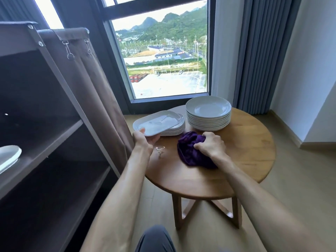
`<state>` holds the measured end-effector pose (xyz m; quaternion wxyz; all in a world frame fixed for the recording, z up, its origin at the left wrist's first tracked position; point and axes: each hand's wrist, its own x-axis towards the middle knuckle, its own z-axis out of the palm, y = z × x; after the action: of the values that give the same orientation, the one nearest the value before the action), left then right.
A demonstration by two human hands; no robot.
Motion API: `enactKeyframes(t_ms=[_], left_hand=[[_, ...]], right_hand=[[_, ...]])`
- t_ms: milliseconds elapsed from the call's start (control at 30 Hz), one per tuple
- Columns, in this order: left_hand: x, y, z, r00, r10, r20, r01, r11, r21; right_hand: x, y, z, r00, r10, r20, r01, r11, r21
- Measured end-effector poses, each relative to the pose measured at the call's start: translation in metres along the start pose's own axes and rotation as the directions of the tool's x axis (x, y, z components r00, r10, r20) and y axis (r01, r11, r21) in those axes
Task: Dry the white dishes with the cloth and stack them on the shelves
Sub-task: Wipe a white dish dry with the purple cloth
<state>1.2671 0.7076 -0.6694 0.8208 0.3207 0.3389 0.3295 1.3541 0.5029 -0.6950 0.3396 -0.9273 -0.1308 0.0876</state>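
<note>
Room: a corner by a tall window (163,57) looking out on green hills, low buildings and a paved lot; grey curtains (258,51) hang to its right, beside a white wall.
Floor: pale wood planks (291,188) with a white skirting board along the wall.
Desk: a small round wooden desk (236,160) on crossed wooden legs, standing in front of the window.
Round dishes: a stack of white round plates (208,113) at the far side of the desk.
Oblong dishes: a lower stack of white oblong plates (175,129) just left of the round stack.
Left hand: the left hand (142,140) grips the near edge of the top oblong plate (157,122), thumb on top, fingers curled under; the plate is tilted up off its stack.
Right hand: the right hand (209,144) clenches a bunched purple cloth (190,153) that lies on the desk near the middle.
Desk surface: small water marks (160,149) between the two hands.
Shelves: a dark brown fabric shelf unit (54,142) on the left, its front curtain (87,88) drawn aside.
Shelved dish: one white plate (9,157) lies on a middle shelf, cut off by the left edge.
Person: bare forearms and a knee in dark trousers (154,239) at the bottom.
</note>
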Motion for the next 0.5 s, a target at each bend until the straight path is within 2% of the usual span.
enactKeyframes(t_ms=[67, 133, 300, 400, 500], left_hand=[[-0.008, -0.002, -0.002, 1.0, 0.004, 0.022, -0.004, 1.0, -0.004], [-0.012, -0.005, -0.006, 0.999, 0.009, 0.039, -0.009, 1.0, 0.016], [-0.03, -0.02, -0.007, 0.997, -0.006, 0.077, 0.004, 1.0, 0.027], [-0.044, -0.031, -0.005, 0.995, -0.003, 0.103, -0.002, 0.999, 0.054], [-0.055, -0.038, -0.003, 0.989, -0.009, 0.145, 0.006, 1.0, 0.021]], right_hand=[[0.002, -0.004, -0.008, 0.993, 0.057, -0.108, -0.03, 0.97, 0.24], [0.006, -0.013, -0.017, 0.971, 0.091, -0.22, 0.009, 0.91, 0.415], [0.004, -0.063, -0.061, 0.907, 0.114, -0.406, 0.208, 0.718, 0.665], [-0.004, -0.089, -0.083, 0.846, 0.082, -0.527, 0.383, 0.596, 0.706], [-0.015, -0.103, -0.088, 0.763, -0.041, -0.645, 0.53, 0.61, 0.589]])
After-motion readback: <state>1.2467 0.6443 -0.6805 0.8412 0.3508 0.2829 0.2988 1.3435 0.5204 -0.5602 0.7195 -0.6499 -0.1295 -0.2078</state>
